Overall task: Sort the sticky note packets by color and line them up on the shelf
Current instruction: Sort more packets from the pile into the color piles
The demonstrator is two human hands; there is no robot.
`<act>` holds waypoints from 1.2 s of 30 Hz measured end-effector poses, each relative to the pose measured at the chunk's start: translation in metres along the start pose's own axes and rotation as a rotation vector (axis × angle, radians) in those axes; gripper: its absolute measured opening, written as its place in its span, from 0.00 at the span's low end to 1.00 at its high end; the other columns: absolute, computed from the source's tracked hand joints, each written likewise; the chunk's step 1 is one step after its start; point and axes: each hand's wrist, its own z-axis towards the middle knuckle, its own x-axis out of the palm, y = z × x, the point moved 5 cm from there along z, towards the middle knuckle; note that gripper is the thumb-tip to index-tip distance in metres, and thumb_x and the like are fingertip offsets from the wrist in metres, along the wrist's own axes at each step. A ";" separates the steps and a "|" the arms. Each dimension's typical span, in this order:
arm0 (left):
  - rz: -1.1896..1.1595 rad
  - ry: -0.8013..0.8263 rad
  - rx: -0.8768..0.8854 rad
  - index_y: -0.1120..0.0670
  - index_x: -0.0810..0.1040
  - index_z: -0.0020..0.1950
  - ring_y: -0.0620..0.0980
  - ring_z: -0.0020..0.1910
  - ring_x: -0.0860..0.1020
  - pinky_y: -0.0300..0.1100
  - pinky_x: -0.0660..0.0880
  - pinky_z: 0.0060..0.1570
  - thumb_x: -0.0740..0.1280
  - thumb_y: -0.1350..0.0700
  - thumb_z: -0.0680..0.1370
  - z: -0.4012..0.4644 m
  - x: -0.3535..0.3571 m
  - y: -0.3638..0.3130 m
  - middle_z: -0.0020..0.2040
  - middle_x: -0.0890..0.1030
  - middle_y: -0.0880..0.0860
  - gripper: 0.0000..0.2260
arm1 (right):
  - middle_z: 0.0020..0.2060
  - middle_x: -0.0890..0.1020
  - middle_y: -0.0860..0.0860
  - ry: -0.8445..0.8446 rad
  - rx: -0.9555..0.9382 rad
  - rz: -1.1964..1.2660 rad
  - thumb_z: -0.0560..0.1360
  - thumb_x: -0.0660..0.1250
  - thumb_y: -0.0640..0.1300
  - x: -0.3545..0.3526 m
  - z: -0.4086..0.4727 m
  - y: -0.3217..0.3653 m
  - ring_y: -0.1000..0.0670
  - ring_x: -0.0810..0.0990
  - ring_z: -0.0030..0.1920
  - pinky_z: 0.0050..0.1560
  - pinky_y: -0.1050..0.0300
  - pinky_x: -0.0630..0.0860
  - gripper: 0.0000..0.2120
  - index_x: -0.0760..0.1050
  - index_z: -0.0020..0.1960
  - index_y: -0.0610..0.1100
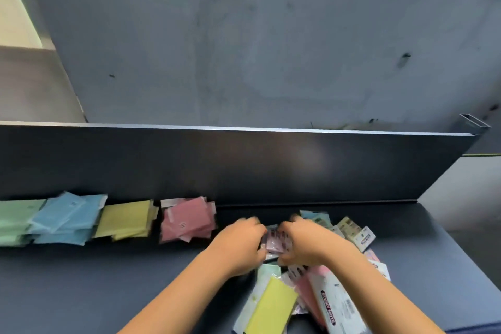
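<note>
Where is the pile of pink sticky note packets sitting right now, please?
In the head view, the pink pile lies on the shelf, left of both hands, just right of the yellow pile.

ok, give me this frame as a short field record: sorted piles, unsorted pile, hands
sorted row, left to right: green pile; blue pile; yellow pile; pink pile
surface: dark shelf
unsorted heap: mixed packets, lower right
left hand: grips purple packets
right hand: grips the same packets
image: motion blur
</note>
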 end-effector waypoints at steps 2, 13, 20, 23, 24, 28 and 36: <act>0.001 0.043 -0.042 0.51 0.78 0.59 0.56 0.58 0.76 0.50 0.76 0.55 0.66 0.44 0.75 0.008 0.010 -0.012 0.57 0.74 0.51 0.17 | 0.59 0.76 0.47 -0.066 -0.056 0.019 0.69 0.72 0.65 0.006 0.001 -0.005 0.42 0.76 0.58 0.60 0.46 0.77 0.31 0.76 0.66 0.50; -0.095 -0.008 -0.165 0.47 0.72 0.71 0.48 0.62 0.72 0.46 0.75 0.63 0.76 0.35 0.62 0.019 0.018 -0.004 0.63 0.71 0.46 0.39 | 0.28 0.74 0.49 -0.337 0.023 0.324 0.80 0.58 0.61 -0.028 -0.005 -0.045 0.48 0.70 0.29 0.30 0.51 0.64 0.24 0.68 0.36 0.41; -0.181 -0.255 -0.240 0.50 0.79 0.48 0.48 0.42 0.77 0.43 0.74 0.41 0.65 0.48 0.74 0.002 -0.007 0.001 0.44 0.80 0.48 0.08 | 0.38 0.86 0.39 -0.277 0.110 1.085 0.81 0.52 0.42 -0.037 -0.010 -0.055 0.42 0.87 0.32 0.31 0.53 0.71 0.13 0.75 0.53 0.40; -0.459 -0.418 -0.409 0.56 0.76 0.39 0.48 0.33 0.75 0.46 0.72 0.35 0.65 0.54 0.77 -0.020 -0.016 0.028 0.35 0.80 0.52 0.09 | 0.36 0.86 0.43 -0.270 0.086 1.137 0.80 0.54 0.42 -0.034 0.002 -0.046 0.46 0.82 0.31 0.33 0.53 0.71 0.13 0.76 0.57 0.44; -0.557 -0.461 -0.459 0.57 0.77 0.40 0.49 0.34 0.76 0.44 0.72 0.34 0.65 0.55 0.78 -0.028 -0.019 0.038 0.35 0.81 0.53 0.09 | 0.37 0.85 0.44 -0.262 0.070 1.144 0.80 0.56 0.41 -0.033 0.007 -0.040 0.48 0.80 0.31 0.32 0.54 0.71 0.13 0.77 0.58 0.45; -0.849 -0.576 -0.616 0.57 0.82 0.45 0.52 0.35 0.82 0.45 0.77 0.40 0.62 0.60 0.80 -0.063 -0.033 0.079 0.35 0.84 0.57 0.09 | 0.35 0.83 0.51 -0.230 -0.049 1.066 0.74 0.64 0.43 -0.037 0.021 -0.003 0.53 0.78 0.32 0.35 0.54 0.72 0.13 0.79 0.57 0.49; -0.964 -0.829 -0.778 0.66 0.80 0.47 0.50 0.33 0.77 0.51 0.79 0.47 0.62 0.55 0.81 -0.153 -0.065 0.169 0.31 0.81 0.54 0.14 | 0.37 0.86 0.52 -0.141 -0.222 0.981 0.77 0.66 0.44 -0.048 0.049 0.103 0.56 0.80 0.33 0.36 0.57 0.74 0.10 0.82 0.55 0.52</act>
